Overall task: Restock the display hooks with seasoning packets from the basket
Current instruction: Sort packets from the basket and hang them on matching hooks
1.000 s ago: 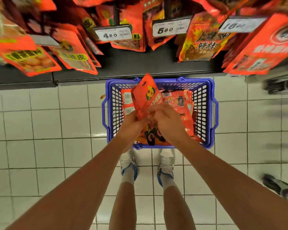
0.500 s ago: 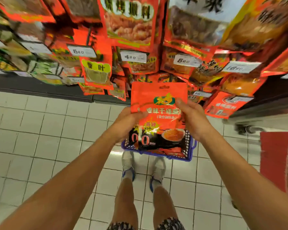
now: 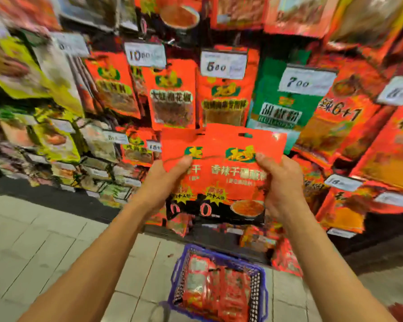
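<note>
Two overlapping red seasoning packets point(image 3: 228, 168) with black bottoms are held up in front of the display. My left hand point(image 3: 165, 182) grips the left edge of the rear packet, thumb on its face. My right hand point(image 3: 282, 184) grips the right edge of the front packet. Both packets show hang holes at the top. Below, on the floor, stands the blue basket point(image 3: 258, 296) with several more red packets point(image 3: 216, 289) lying in it. Behind the held packets, rows of red packets hang on the display hooks point(image 3: 172, 96).
White price tags point(image 3: 223, 65) sit on the hook ends above each row. A green packet column point(image 3: 279, 105) hangs right of centre, and yellow-green packets point(image 3: 56, 140) fill the left side. A dark shelf base point(image 3: 56, 201) meets the white tiled floor point(image 3: 44, 247).
My hands have risen from the basket to the display with the packets; the view tilted up from the floor. The held stack has fanned into two overlapping packets.
</note>
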`<state>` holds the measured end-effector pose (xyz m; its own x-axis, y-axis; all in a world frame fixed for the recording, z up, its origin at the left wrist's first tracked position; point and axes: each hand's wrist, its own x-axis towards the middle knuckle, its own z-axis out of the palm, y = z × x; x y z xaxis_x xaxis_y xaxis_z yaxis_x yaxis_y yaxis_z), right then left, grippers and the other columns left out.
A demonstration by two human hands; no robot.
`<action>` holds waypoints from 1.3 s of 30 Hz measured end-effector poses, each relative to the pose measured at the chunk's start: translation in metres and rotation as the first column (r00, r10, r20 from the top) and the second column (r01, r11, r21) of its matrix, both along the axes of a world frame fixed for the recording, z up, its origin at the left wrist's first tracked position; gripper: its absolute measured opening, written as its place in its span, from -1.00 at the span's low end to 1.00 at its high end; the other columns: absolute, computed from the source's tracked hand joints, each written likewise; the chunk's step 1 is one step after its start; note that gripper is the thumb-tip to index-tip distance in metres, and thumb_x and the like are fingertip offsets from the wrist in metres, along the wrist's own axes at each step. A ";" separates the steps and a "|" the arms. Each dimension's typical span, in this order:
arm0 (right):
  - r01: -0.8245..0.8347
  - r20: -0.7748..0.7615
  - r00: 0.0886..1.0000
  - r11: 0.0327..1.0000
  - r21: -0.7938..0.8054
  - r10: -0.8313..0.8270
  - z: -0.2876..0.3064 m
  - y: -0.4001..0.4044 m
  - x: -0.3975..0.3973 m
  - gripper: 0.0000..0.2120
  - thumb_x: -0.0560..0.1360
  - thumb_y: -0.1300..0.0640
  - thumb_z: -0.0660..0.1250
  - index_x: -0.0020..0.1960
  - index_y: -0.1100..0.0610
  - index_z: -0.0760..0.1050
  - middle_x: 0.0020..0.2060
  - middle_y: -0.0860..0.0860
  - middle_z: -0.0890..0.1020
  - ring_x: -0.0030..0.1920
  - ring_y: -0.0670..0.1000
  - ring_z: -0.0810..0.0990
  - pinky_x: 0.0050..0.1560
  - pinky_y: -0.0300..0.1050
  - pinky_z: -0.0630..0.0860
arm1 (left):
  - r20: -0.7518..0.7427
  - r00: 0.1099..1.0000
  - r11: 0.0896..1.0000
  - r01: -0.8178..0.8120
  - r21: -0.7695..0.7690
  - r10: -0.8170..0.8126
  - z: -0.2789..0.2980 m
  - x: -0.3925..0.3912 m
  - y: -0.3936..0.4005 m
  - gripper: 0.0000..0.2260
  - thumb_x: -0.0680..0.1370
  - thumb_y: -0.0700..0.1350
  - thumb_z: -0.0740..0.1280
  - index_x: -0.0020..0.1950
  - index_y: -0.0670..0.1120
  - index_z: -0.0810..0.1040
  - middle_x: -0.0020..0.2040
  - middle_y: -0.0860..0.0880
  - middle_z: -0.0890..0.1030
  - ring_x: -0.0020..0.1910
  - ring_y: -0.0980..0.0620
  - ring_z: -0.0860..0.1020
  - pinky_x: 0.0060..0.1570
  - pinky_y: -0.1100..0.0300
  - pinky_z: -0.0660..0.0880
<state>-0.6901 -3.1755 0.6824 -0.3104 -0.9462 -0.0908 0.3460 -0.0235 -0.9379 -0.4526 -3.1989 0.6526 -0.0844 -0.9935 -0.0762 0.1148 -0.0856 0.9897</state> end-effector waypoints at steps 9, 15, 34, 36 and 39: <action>-0.012 -0.177 0.984 0.961 -0.278 -0.038 0.146 -0.035 0.061 -0.88 0.53 0.21 0.44 -0.16 0.08 0.70 -0.23 0.04 0.74 -0.27 0.03 0.66 -0.17 0.02 0.63 | -0.114 0.988 0.965 -0.127 -0.231 0.103 0.140 0.084 -0.050 -0.90 0.46 -0.19 0.49 -0.04 -0.06 0.70 -0.10 -0.08 0.74 -0.17 -0.04 0.69 -0.02 -0.08 0.65; 0.103 -0.193 0.964 0.925 -0.365 -0.183 0.205 -0.067 0.088 -0.84 0.48 0.24 0.47 -0.25 0.07 0.68 -0.34 0.01 0.72 -0.39 -0.01 0.67 -0.40 -0.09 0.59 | -0.056 0.983 0.908 -0.185 -0.375 0.177 0.199 0.128 -0.080 -0.85 0.55 0.01 0.45 -0.22 0.14 0.72 -0.29 0.11 0.73 -0.35 0.15 0.70 -0.44 0.31 0.56; 0.240 -0.261 0.898 0.892 -0.384 -0.354 0.274 -0.178 0.184 -0.79 0.40 0.04 0.57 -0.35 0.05 0.61 -0.35 0.00 0.72 -0.33 0.04 0.69 -0.21 0.15 0.66 | -0.017 1.000 0.896 0.015 -0.444 -0.025 0.251 0.161 -0.157 -0.88 0.57 -0.01 0.44 -0.01 -0.06 0.65 -0.11 -0.09 0.76 -0.15 -0.10 0.74 -0.21 0.06 0.66; 0.280 -0.302 0.862 0.879 -0.387 -0.407 0.273 -0.183 0.185 -0.75 0.38 -0.01 0.57 -0.38 0.04 0.60 -0.37 -0.01 0.71 -0.35 0.07 0.67 -0.26 0.11 0.62 | -0.018 0.999 0.895 0.037 -0.444 -0.051 0.253 0.160 -0.162 -0.85 0.56 -0.02 0.44 0.02 -0.08 0.64 -0.10 -0.10 0.75 -0.15 -0.10 0.74 -0.20 0.05 0.67; 0.331 -0.345 0.811 0.857 -0.395 -0.472 0.275 -0.191 0.186 -0.72 0.38 -0.02 0.55 -0.45 -0.01 0.58 -0.50 -0.15 0.62 -0.47 -0.09 0.55 -0.40 -0.17 0.43 | -0.026 0.997 0.891 0.059 -0.451 -0.079 0.254 0.159 -0.167 -0.85 0.56 -0.01 0.44 0.04 -0.07 0.63 -0.09 -0.09 0.75 -0.15 -0.10 0.74 -0.20 0.05 0.66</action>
